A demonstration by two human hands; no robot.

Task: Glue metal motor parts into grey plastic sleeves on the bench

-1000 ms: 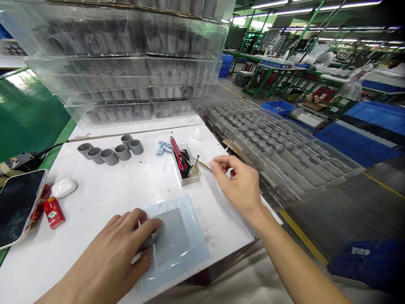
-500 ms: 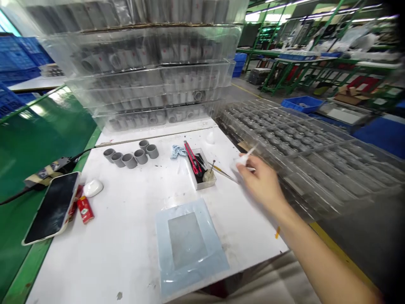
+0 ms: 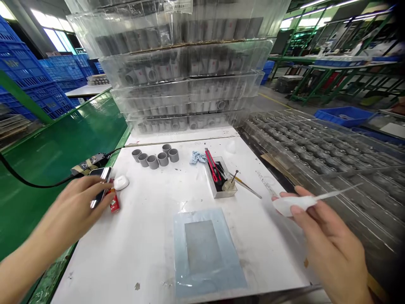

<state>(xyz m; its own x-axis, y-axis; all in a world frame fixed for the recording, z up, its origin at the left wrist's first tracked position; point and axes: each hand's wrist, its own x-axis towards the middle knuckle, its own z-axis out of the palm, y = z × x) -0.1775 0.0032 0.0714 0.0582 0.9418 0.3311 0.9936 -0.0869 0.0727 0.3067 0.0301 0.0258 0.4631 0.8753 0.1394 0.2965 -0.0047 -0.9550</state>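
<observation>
My left hand reaches to the table's left edge, and its fingers close on a phone that lies beside a red lighter and a small white oval object. At the right, above the table's edge, my right hand pinches a soft white dropper bottle. Its long thin tip points right over the clear trays. A blue-framed grey pad lies on the white table between my hands.
Several grey short tubes stand at the back. A clear box holds a red utility knife and small tools, with a blue cloth beside it. Stacked clear trays rise behind, more trays lie right, and a green conveyor runs left.
My left hand left the pad, went out of view, and now reaches the phone. My right hand picked up the dropper bottle and drew it back toward me. The view turned left.
</observation>
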